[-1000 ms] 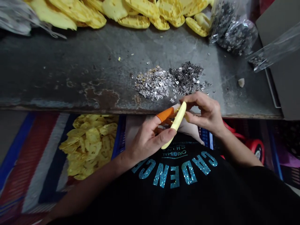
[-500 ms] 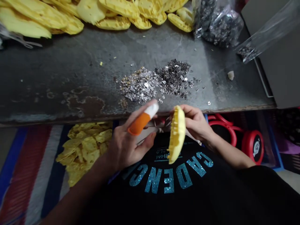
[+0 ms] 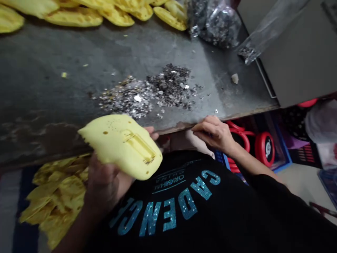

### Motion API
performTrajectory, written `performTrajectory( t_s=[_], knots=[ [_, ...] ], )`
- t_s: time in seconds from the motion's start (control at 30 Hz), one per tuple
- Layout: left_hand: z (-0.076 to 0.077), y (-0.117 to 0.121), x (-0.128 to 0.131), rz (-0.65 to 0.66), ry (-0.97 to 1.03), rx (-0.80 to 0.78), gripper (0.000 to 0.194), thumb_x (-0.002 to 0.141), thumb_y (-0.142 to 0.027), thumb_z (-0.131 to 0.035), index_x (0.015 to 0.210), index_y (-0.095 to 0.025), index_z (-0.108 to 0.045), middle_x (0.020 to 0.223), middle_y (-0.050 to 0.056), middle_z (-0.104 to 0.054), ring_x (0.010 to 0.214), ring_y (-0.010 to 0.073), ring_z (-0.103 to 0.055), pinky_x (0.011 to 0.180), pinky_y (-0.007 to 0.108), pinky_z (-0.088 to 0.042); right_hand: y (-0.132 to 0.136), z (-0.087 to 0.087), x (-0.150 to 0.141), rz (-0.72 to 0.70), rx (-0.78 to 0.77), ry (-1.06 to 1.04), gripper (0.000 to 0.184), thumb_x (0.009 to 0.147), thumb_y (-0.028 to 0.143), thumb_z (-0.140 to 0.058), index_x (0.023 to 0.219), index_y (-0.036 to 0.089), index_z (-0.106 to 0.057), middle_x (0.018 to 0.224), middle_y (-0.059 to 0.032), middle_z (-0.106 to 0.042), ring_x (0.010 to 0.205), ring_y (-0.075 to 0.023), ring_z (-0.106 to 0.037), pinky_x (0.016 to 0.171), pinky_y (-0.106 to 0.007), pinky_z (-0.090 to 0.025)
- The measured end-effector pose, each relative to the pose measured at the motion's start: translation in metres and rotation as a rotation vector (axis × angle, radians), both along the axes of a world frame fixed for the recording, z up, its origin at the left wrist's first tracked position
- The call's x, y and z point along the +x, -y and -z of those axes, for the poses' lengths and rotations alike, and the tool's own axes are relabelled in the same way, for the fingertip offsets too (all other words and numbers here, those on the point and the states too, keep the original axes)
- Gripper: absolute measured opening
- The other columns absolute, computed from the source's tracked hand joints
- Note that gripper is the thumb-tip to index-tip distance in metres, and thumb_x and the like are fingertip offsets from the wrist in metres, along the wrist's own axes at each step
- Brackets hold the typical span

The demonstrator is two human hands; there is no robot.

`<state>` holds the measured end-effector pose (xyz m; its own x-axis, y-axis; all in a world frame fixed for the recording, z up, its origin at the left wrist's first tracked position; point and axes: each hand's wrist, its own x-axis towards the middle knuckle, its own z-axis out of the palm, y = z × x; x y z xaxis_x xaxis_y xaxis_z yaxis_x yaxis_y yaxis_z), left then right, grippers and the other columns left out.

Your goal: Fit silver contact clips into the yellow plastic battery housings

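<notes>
A yellow plastic shell (image 3: 113,144), with a long rectangular recess and small holes, lies across my left hand (image 3: 113,184). That hand is closed around it from below, with fingertips showing past its far edge and the outer face turned up. My right hand (image 3: 214,133) is at the table's front edge, its fingers bent and pinched together; whatever may be between them is hidden. Beyond the shell lies a heap of small flat silvery metal pieces (image 3: 126,96). Touching it on the right is a darker heap of small metal pieces (image 3: 172,86).
Several yellow shells (image 3: 76,17) line the table's back. Bags of metal parts (image 3: 221,26) stand at back right beside a grey panel (image 3: 295,56). More yellow shells (image 3: 60,200) are piled below left. Red round objects (image 3: 265,149) sit in a blue crate below right.
The yellow shell has passed from my right hand to my left and turned outer face up. My right hand has let go of it and is pinched at the table edge. The view has shifted right.
</notes>
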<state>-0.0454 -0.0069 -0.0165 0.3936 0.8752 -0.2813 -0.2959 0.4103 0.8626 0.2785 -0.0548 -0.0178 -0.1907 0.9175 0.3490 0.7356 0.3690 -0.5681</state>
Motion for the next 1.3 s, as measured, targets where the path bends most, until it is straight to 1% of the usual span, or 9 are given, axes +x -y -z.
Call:
performTrajectory(
  t_s=[0.17, 0.4, 0.5, 0.6, 0.73, 0.9, 1.0, 1.17, 1.3],
  knots=[
    [-0.011, 0.000, 0.031, 0.150, 0.014, -0.094, 0.073, 0.093, -0.071, -0.075, 0.156, -0.036, -0.067, 0.151, 0.003, -0.078, 0.122, 0.0359, -0.080, 0.101, 0.042, -0.072, 0.025, 0.006, 0.064, 0.461, 0.055, 0.128, 0.008, 0.104, 0.027, -0.073, 0.101, 0.025, -0.080, 0.090, -0.0017, -0.077, 0.090, -0.0217, -0.067, 0.088, -0.038, -0.043],
    [-0.009, -0.011, 0.055, 0.209, 0.086, -0.212, 0.082, 0.084, -0.063, -0.090, 0.156, -0.030, -0.068, 0.151, 0.013, -0.077, 0.124, 0.0416, -0.080, 0.101, 0.049, -0.072, 0.004, 0.012, 0.074, 0.507, -0.095, 0.269, 0.018, 0.105, 0.041, -0.075, 0.112, 0.025, -0.081, 0.104, -0.0058, -0.079, 0.104, -0.0275, -0.067, 0.098, -0.043, -0.042],
    [-0.011, -0.006, 0.067, 0.174, 0.126, -0.239, 0.080, 0.089, -0.065, -0.085, 0.156, -0.026, -0.066, 0.148, 0.015, -0.079, 0.132, 0.0398, -0.077, 0.103, 0.046, -0.070, -0.004, 0.014, 0.072, 0.492, -0.105, 0.281, 0.016, 0.105, 0.039, -0.073, 0.104, 0.025, -0.081, 0.102, -0.0071, -0.078, 0.106, -0.0309, -0.067, 0.098, -0.046, -0.043],
    [-0.016, 0.000, 0.078, 0.154, 0.208, -0.227, 0.078, 0.092, -0.061, -0.082, 0.159, -0.023, -0.063, 0.141, 0.014, -0.081, 0.132, 0.0382, -0.076, 0.099, 0.045, -0.071, -0.006, 0.007, 0.066, 0.399, -0.021, 0.190, 0.012, 0.104, 0.033, -0.074, 0.098, 0.024, -0.080, 0.095, -0.0058, -0.078, 0.099, -0.0296, -0.069, 0.092, -0.044, -0.045],
    [-0.018, 0.001, 0.081, 0.215, 0.265, -0.280, 0.076, 0.092, -0.065, -0.082, 0.151, -0.020, -0.067, 0.135, 0.015, -0.083, 0.123, 0.0377, -0.080, 0.088, 0.041, -0.071, -0.010, -0.023, 0.039, 0.058, 0.040, -0.061, 0.006, 0.106, 0.029, -0.075, 0.105, 0.025, -0.080, 0.094, -0.0020, -0.081, 0.086, -0.0214, -0.074, 0.083, -0.037, -0.050],
    [-0.017, 0.003, 0.073, 0.243, 0.344, -0.347, 0.066, 0.092, -0.064, -0.084, 0.139, -0.019, -0.073, 0.139, 0.013, -0.081, 0.126, 0.0411, -0.079, 0.089, 0.049, -0.074, -0.024, -0.055, -0.003, -0.257, 0.076, -0.061, 0.009, 0.110, 0.030, -0.071, 0.113, 0.023, -0.076, 0.103, -0.0038, -0.083, 0.093, -0.0203, -0.077, 0.086, -0.037, -0.055],
    [-0.014, 0.007, 0.067, 0.250, 0.396, -0.348, 0.068, 0.092, -0.062, -0.084, 0.141, -0.018, -0.071, 0.140, 0.013, -0.081, 0.130, 0.0427, -0.077, 0.091, 0.051, -0.074, -0.032, -0.060, -0.015, -0.339, 0.119, -0.003, 0.009, 0.110, 0.029, -0.071, 0.113, 0.021, -0.073, 0.105, -0.0052, -0.080, 0.097, -0.0201, -0.075, 0.088, -0.037, -0.058],
    [-0.012, 0.010, 0.062, 0.230, 0.444, -0.332, 0.066, 0.093, -0.061, -0.082, 0.140, -0.017, -0.070, 0.144, 0.015, -0.078, 0.132, 0.0416, -0.076, 0.077, 0.038, -0.074, -0.038, -0.067, -0.021, -0.415, 0.174, 0.139, 0.007, 0.113, 0.026, -0.064, 0.115, 0.022, -0.070, 0.102, -0.0041, -0.075, 0.094, -0.0187, -0.070, 0.087, -0.037, -0.059],
    [-0.011, 0.012, 0.062, 0.220, 0.479, -0.347, 0.064, 0.092, -0.060, -0.083, 0.139, -0.018, -0.071, 0.142, 0.014, -0.078, 0.134, 0.0413, -0.074, 0.082, 0.043, -0.075, -0.040, -0.073, -0.025, -0.462, 0.196, 0.216, 0.010, 0.115, 0.027, -0.060, 0.115, 0.023, -0.069, 0.099, -0.0035, -0.073, 0.093, -0.0191, -0.068, 0.085, -0.038, -0.060]
  ],
)
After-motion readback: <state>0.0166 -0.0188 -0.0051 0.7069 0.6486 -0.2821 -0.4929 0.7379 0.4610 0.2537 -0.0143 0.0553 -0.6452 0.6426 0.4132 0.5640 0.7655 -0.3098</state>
